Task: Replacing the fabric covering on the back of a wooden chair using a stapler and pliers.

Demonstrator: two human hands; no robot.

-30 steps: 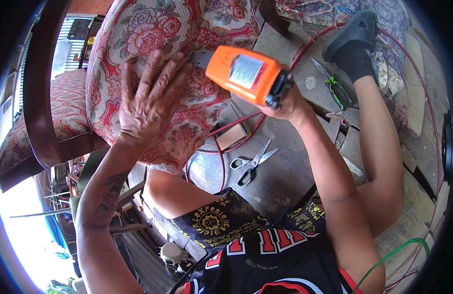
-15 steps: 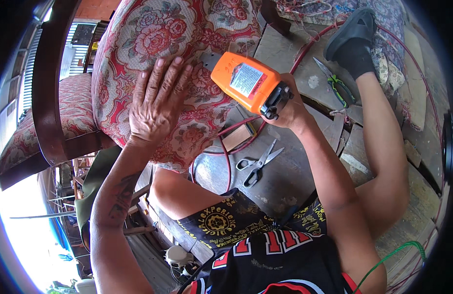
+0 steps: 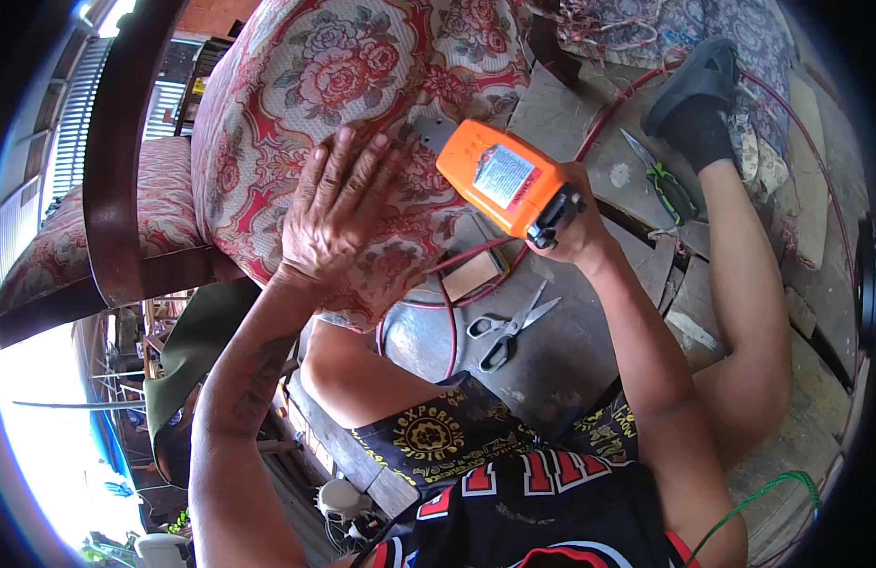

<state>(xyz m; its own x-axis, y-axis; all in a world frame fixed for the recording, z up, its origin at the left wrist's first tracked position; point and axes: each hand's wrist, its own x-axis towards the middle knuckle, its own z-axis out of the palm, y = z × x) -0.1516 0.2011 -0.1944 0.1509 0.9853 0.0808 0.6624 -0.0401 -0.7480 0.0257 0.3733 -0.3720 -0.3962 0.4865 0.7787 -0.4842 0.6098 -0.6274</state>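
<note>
The left hand [image 3: 329,218] lies flat on a red and cream floral cover [image 3: 348,71], palm down. Its fingers [image 3: 341,156] are stretched out and slightly spread, pointing toward the upper edge of the view, and they pinch nothing. The right hand [image 3: 578,232] is closed around the rear of an orange tool [image 3: 499,180]; the tool's body hides most of this hand's fingers, so how each one sits cannot be told. The tool is just right of the left hand, its grey metal nose [image 3: 435,134] pointing up and left over the cover. Whether the nose presses on the cloth cannot be told. A pale label faces up on the body.

The cover's lower end hangs near the person's bent left knee [image 3: 348,374]. Left of it stands a curved dark wood frame [image 3: 125,161], with a cushion [image 3: 159,194] in similar cloth beyond. On the floor [image 3: 551,379], below the tool, lie scissors [image 3: 511,327] with their blades apart. A wood block [image 3: 473,275] lies above them, next to loops of red hose [image 3: 451,331]. Pliers [image 3: 663,185] with green and black handles rest farther right, near the person's dark shoe [image 3: 689,90]. A green cord [image 3: 778,481] curves at the lower right.
</note>
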